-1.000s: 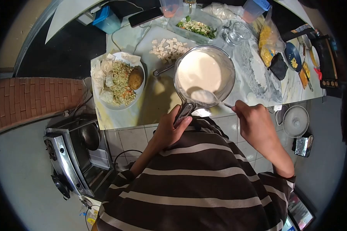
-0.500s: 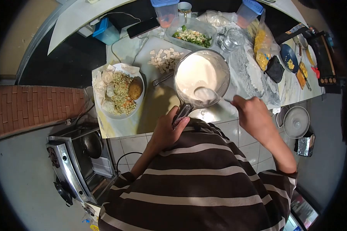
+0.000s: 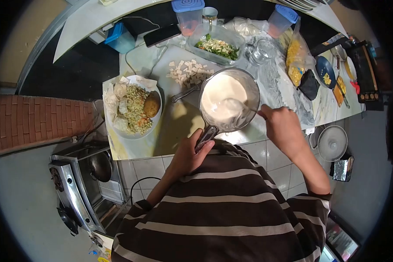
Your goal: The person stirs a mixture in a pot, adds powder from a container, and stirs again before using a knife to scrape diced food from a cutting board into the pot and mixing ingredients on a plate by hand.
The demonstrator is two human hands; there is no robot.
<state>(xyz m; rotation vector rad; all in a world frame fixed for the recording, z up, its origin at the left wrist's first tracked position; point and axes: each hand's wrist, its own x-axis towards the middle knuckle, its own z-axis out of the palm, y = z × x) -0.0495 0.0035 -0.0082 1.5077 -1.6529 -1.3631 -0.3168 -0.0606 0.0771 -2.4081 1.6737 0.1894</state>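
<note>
A saucepan [image 3: 254, 102] full of smooth cream-coloured batter [image 3: 222, 89] is tilted slightly at the counter's near edge. My left hand [image 3: 191, 152] is closed around its dark handle [image 3: 206, 137]. In my right hand [image 3: 284, 126] is the handle of a spoon [image 3: 232, 106], whose bowl lies in the batter and is coated with it. Left of the pan rests a cutting board with diced pale pieces [image 3: 190, 72] and a knife, its handle [image 3: 184, 93] partly showing beside the pan. What the pan rests on is hidden.
A plate [image 3: 133, 136] of shredded vegetables and a brown lump stands left. Behind are a plastic container [image 3: 196, 51] of chopped greens, a phone [image 3: 161, 35], lidded tubs and a glass bowl [image 3: 263, 49]. On the right lie a yellow-filled bag [image 3: 294, 65] and a blue pan [image 3: 325, 72]. A stove [image 3: 70, 187] is lower left.
The spoon has swept through the batter, its bowl now slightly farther right and deeper in. My right hand shifted slightly left, and the pan sits a little lower in view.
</note>
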